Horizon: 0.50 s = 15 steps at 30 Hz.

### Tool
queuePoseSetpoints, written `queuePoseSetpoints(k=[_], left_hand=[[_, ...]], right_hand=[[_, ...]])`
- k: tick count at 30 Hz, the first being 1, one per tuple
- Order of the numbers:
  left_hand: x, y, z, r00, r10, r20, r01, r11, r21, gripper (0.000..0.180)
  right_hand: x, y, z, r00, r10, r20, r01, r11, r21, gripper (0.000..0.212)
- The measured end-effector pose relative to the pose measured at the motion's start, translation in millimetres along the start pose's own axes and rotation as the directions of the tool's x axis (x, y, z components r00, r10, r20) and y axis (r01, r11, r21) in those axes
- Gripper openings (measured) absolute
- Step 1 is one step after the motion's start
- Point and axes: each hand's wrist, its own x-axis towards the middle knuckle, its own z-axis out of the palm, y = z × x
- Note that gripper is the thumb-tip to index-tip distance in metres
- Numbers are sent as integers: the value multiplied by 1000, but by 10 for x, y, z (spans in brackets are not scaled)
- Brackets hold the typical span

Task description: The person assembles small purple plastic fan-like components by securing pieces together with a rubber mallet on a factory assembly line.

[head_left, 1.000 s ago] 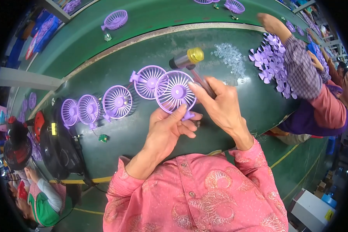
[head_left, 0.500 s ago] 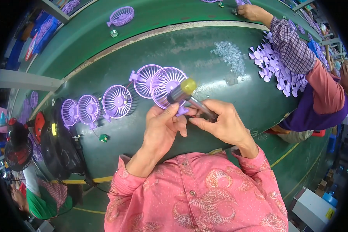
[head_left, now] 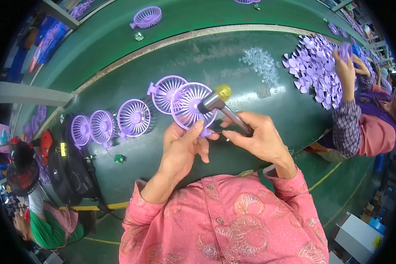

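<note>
My left hand (head_left: 178, 152) grips a round purple fan cage (head_left: 190, 115) by its lower edge, thumb on the rim. My right hand (head_left: 262, 138) is closed round the handle of a small hammer (head_left: 237, 119) with a metal head and a yellow end. The hammer head is in front of the cage's right side; whether it touches cannot be seen. A thin reddish wire (head_left: 217, 132) runs from the cage's stem toward my right fingertips. Another purple cage (head_left: 167, 93) lies just behind the held one, and three more stand in a row to the left.
A small green circuit board (head_left: 119, 159) lies left of my hands. Clear small parts (head_left: 262, 66) and a heap of purple fan blades (head_left: 314, 66) lie to the right, beside a co-worker's hand (head_left: 345, 72). Beyond the table edge, a green belt (head_left: 198, 15) carries cages. Black fans (head_left: 70, 167) stand at left.
The held cage and hammer have shifted slightly down and right. The co-worker's arm has drawn back from the belt and now holds a purple part by the blades. Belt pieces moved right.
</note>
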Motion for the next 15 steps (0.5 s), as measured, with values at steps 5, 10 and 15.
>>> queuePoseSetpoints(k=[5,10,15], left_hand=[[-7,-7,20,992,-128,-14,124,979,-162,22],[-17,-14,98,968,-251,-27,244,957,-156,37],[-71,-55,172,977,-213,-17,212,976,-47,49]], right_hand=[[-43,-47,122,953,-286,-97,271,952,-145,24],[-133,-125,250,918,-392,53,371,808,-457,36],[-157,13,224,860,-509,35,447,719,-532,42]])
